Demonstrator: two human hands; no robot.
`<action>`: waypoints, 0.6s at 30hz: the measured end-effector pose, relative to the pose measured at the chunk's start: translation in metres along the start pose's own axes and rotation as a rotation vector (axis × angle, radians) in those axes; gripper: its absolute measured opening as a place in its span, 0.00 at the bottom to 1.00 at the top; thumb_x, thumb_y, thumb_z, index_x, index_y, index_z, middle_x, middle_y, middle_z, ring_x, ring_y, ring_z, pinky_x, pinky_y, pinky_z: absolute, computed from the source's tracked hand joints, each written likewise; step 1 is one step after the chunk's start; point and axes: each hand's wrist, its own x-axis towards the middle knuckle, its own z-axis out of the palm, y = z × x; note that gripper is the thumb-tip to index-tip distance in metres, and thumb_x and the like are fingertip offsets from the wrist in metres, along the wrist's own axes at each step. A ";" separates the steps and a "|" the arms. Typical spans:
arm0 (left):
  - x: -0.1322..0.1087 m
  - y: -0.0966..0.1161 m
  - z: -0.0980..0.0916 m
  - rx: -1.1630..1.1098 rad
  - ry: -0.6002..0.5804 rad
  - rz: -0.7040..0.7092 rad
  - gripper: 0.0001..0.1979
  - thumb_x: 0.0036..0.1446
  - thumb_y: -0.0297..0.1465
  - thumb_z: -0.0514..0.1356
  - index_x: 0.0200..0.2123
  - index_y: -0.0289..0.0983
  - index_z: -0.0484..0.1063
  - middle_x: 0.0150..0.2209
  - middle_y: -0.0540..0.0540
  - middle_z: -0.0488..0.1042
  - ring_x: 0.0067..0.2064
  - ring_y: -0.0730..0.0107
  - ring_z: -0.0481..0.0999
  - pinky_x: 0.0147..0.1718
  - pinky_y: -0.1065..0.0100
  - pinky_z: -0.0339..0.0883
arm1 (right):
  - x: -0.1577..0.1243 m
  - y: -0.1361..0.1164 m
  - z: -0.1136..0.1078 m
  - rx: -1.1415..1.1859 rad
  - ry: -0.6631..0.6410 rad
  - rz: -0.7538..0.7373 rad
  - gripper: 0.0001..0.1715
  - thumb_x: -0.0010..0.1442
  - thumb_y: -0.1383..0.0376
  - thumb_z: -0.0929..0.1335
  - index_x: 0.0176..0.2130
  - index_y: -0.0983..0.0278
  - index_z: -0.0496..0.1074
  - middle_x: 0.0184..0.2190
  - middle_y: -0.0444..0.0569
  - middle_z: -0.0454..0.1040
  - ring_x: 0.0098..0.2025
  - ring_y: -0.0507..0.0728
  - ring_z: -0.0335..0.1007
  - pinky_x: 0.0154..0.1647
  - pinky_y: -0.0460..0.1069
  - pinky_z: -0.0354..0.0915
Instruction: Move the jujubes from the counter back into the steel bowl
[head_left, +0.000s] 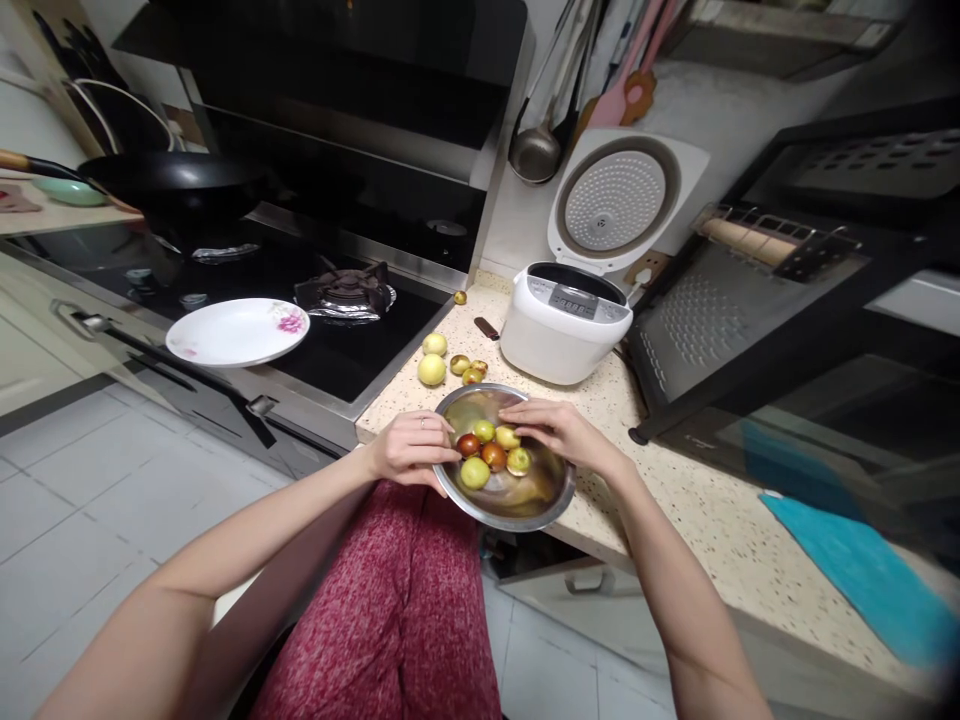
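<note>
A metal bowl (551,505) sits at the counter's front edge, overhanging it, with several jujubes in it, some yellow-green (475,473) and some red-brown (493,457). My left hand (411,447), wearing a ring, grips the bowl's left rim, its fingertips reaching inside beside a red-brown jujube (469,446). Over the bowl's right side, my right hand (559,430) has its fingers stretched out toward a yellowish jujube (508,437). I cannot tell whether they touch it. Behind the bowl, more jujubes (431,370) lie loose on the counter.
A rice cooker (566,335) stands behind the bowl with its lid up. On the stove at left are a floral plate (238,332), overhanging the front, and a black wok (176,180). A dark oven (787,350) and a teal cloth (862,575) occupy the right side.
</note>
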 end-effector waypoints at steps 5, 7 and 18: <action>-0.002 -0.001 0.002 0.010 0.013 0.009 0.19 0.67 0.43 0.63 0.39 0.30 0.79 0.26 0.44 0.79 0.30 0.67 0.81 0.42 0.64 0.80 | 0.018 0.012 -0.004 -0.033 0.200 0.016 0.14 0.71 0.63 0.68 0.52 0.59 0.82 0.50 0.52 0.83 0.53 0.61 0.81 0.57 0.57 0.75; -0.002 -0.002 0.003 0.012 0.027 0.014 0.20 0.67 0.44 0.62 0.39 0.30 0.79 0.27 0.44 0.79 0.30 0.68 0.80 0.42 0.65 0.80 | 0.040 0.028 -0.007 -0.091 0.250 0.016 0.15 0.71 0.62 0.67 0.52 0.59 0.81 0.51 0.53 0.83 0.53 0.62 0.80 0.58 0.57 0.74; -0.010 -0.006 0.004 0.062 0.042 0.047 0.28 0.61 0.55 0.62 0.31 0.33 0.76 0.23 0.47 0.73 0.28 0.69 0.75 0.37 0.66 0.77 | 0.218 0.134 0.025 -0.460 0.010 0.354 0.42 0.63 0.74 0.63 0.73 0.77 0.52 0.73 0.71 0.53 0.74 0.66 0.52 0.74 0.62 0.53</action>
